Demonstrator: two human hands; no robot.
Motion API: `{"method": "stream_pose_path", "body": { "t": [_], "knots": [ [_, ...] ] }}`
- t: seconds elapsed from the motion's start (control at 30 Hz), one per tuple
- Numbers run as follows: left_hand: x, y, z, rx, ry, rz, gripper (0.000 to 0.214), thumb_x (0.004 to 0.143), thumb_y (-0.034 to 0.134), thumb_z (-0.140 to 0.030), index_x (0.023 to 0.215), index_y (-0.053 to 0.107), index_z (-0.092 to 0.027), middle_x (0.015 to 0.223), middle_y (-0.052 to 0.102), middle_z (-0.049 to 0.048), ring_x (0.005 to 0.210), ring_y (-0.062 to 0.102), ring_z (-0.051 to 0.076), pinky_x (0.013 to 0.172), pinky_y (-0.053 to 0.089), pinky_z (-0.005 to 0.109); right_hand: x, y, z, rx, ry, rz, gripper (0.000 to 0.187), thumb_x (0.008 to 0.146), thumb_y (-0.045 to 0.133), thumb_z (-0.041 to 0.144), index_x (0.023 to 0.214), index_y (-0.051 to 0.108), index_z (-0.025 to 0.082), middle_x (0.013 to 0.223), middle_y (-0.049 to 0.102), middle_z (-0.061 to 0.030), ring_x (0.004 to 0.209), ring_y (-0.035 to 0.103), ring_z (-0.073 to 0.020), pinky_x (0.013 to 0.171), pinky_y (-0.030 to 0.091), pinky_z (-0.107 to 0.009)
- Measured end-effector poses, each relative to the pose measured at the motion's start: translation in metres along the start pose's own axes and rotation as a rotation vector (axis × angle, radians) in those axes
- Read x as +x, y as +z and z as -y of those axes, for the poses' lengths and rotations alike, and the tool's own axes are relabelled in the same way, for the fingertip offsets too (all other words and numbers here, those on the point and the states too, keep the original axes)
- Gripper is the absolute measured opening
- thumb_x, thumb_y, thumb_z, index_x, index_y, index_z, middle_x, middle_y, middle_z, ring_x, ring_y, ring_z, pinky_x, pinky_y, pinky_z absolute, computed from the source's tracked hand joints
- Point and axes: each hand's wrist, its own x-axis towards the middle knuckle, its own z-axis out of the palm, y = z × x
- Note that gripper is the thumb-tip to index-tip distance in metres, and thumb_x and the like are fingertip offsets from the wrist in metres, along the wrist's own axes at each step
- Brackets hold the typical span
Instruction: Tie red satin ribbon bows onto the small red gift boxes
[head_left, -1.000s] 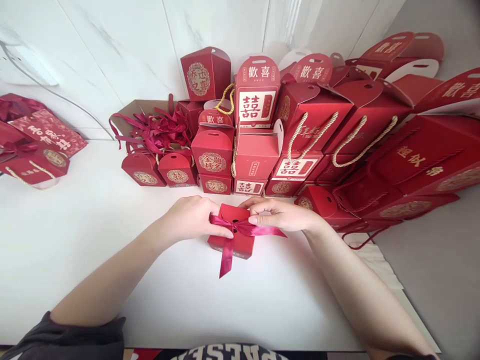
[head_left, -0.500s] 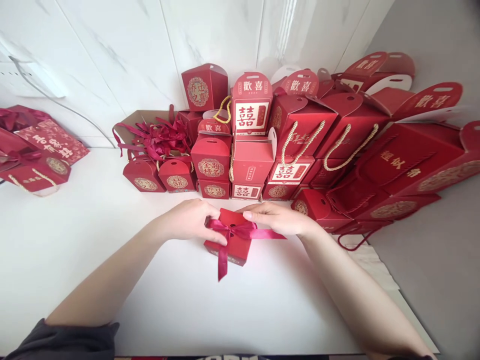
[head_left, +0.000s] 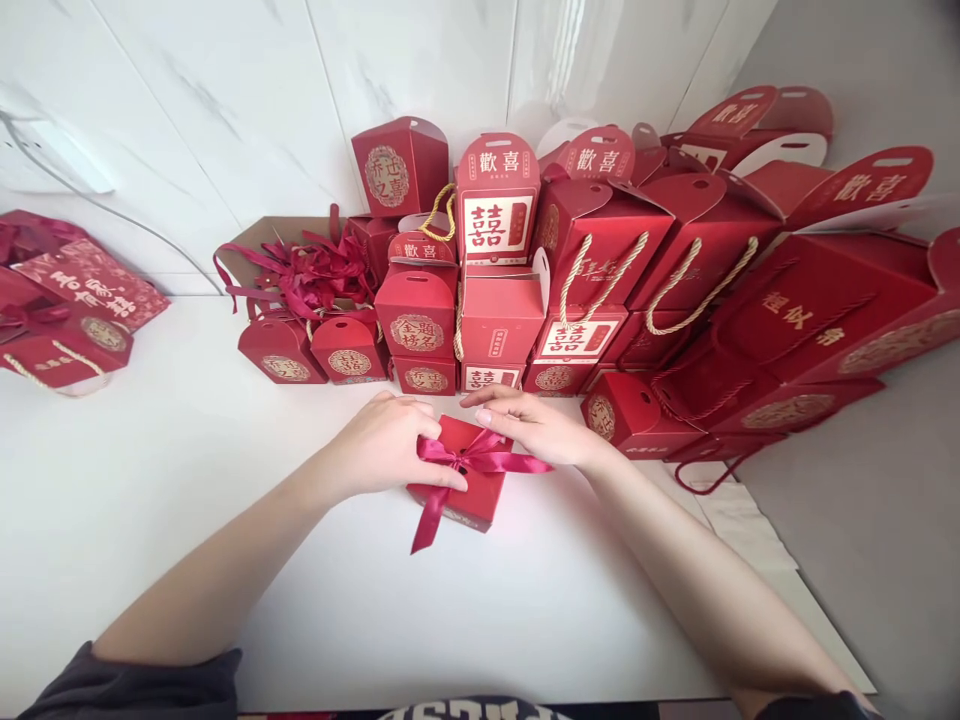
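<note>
A small red gift box point(head_left: 487, 492) sits on the white table in front of me, with a shiny magenta ribbon point(head_left: 489, 461) tied in a bow across its top. My left hand point(head_left: 394, 445) is closed at the box's left side, its thumb lying over the bow and its curled fingers on the left loop. Above the far right corner, my right hand point(head_left: 536, 425) has its fingers stretched out, close to the right loop; whether it touches the ribbon is unclear. One ribbon tail points right, the other hangs over the front edge.
Stacked red gift boxes point(head_left: 499, 300) line the wall behind. A cardboard box point(head_left: 259, 235) of loose ribbons stands behind two small boxes. Red gift bags point(head_left: 75, 355) are at the far left. Large red boxes with rope handles point(head_left: 855, 300) crowd the right wall.
My right hand has shifted slightly left and its fingers have straightened out. The front ribbon tail now swings further left, and my left thumb lies further over the bow.
</note>
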Motion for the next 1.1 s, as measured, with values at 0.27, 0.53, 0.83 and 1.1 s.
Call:
{"method": "stream_pose_path", "body": {
  "t": [0.27,0.53,0.83,1.1],
  "knots": [
    [-0.01,-0.008,-0.011,0.106,-0.174,0.039,0.069,0.067,0.057,-0.082,0.05,0.04,-0.018,0.048,0.046,-0.0022,0.048,0.041,0.013,0.067,0.029,0.032,-0.001,-0.005,-0.004,-0.009,0.011,0.104,0.054,0.095,0.04,0.063,0.087,0.07,0.019,0.095,0.066,-0.0066,0.098,0.059,-0.0225,0.092,0.046,-0.035],
    [-0.007,-0.012,-0.006,-0.061,-0.241,0.111,0.07,0.064,0.062,-0.079,0.049,0.031,-0.019,0.046,0.035,-0.0027,0.045,0.032,0.012,0.052,0.021,0.028,-0.001,-0.005,-0.007,-0.022,-0.025,0.082,0.052,0.098,0.04,0.056,0.075,0.065,0.017,0.104,0.065,-0.0087,0.094,0.06,-0.0207,0.092,0.045,-0.036],
    [-0.009,-0.037,0.01,-0.505,-0.082,0.371,0.038,0.087,0.055,-0.054,0.08,0.063,-0.017,0.075,0.059,-0.0006,0.066,0.053,0.012,0.058,0.036,0.023,-0.009,0.01,0.023,-0.182,-0.114,-0.225,0.018,0.091,0.063,0.039,0.1,0.068,0.024,0.125,0.06,-0.009,0.124,0.054,-0.0235,0.107,0.039,-0.041],
    [-0.007,-0.032,0.014,-0.473,-0.03,0.349,0.043,0.093,0.047,-0.05,0.071,0.062,-0.016,0.069,0.063,0.0009,0.062,0.054,0.013,0.06,0.038,0.025,-0.005,0.035,0.012,-0.317,-0.128,-0.219,0.008,0.084,0.072,0.03,0.081,0.072,0.023,0.129,0.063,-0.0086,0.122,0.057,-0.0249,0.106,0.041,-0.046]
  ]
}}
